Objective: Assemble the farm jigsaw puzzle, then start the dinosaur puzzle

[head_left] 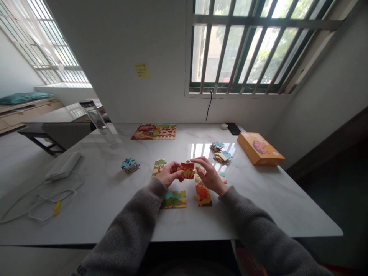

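Note:
A red and yellow puzzle piece [188, 171] is pinched at its left edge by my left hand [171, 174], above the middle of the table. My right hand [209, 174] is at the piece's upper right, fingers apart and bent toward it; whether a fingertip touches it is hard to tell. Below the hands lie joined green and teal pieces [174, 199] and, to their right, an orange and red piece [202, 194]. Another piece with a tree [158, 167] lies behind my left hand. Some pieces under my right hand are partly hidden.
Piece stacks stand left [130, 165] and right [222, 156]. Farther back lie a puzzle picture [154, 131] and a black phone [234, 129]. An orange box [260, 149] stands right, a bottle [94, 115] back left. A white device [63, 165] with cable [40, 219] lies left.

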The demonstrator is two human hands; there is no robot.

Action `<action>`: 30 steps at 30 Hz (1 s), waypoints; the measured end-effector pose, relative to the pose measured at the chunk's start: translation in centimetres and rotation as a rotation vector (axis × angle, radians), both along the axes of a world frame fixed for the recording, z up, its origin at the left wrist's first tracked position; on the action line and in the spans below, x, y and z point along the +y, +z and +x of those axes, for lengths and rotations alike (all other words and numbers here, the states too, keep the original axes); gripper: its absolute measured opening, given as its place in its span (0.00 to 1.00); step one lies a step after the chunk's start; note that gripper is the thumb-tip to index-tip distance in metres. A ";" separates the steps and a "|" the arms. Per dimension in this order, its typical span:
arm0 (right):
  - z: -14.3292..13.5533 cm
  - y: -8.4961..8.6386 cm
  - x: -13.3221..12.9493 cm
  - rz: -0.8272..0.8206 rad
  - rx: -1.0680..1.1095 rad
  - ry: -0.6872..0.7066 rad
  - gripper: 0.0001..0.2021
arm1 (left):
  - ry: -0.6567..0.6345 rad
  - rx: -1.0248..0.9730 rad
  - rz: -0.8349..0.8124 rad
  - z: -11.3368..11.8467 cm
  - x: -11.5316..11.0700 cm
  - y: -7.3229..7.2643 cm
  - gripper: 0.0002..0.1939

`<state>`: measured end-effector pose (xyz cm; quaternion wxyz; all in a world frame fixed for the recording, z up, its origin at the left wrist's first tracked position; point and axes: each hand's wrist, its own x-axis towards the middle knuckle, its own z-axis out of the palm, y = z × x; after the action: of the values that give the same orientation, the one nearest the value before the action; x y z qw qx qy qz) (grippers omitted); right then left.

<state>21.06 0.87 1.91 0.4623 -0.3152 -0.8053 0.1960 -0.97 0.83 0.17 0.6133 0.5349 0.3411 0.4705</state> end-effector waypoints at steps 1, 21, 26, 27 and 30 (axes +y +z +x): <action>0.8 -0.1 0.7 0.019 -0.032 -0.062 0.17 | 0.026 0.000 0.000 -0.1 0.1 -0.1 0.27; 13.6 -2.5 6.6 -0.127 -0.465 -0.896 0.16 | 0.130 -0.029 0.000 -0.6 0.8 -0.9 0.27; 11.1 -0.4 5.3 -0.058 -0.227 -0.650 0.17 | 0.160 -0.039 -0.051 -0.4 0.7 -0.8 0.29; 9.7 0.0 4.7 -0.037 -0.194 -0.530 0.17 | 0.156 -0.034 -0.064 -0.3 0.7 -0.7 0.30; 5.1 0.6 2.5 0.076 -0.182 -0.195 0.16 | 0.125 -0.019 -0.096 -0.2 0.6 -0.6 0.34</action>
<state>26.11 3.35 2.55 0.4158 -0.3906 -0.8164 0.0899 -1.19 1.39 -0.42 0.6109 0.4782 0.3899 0.4960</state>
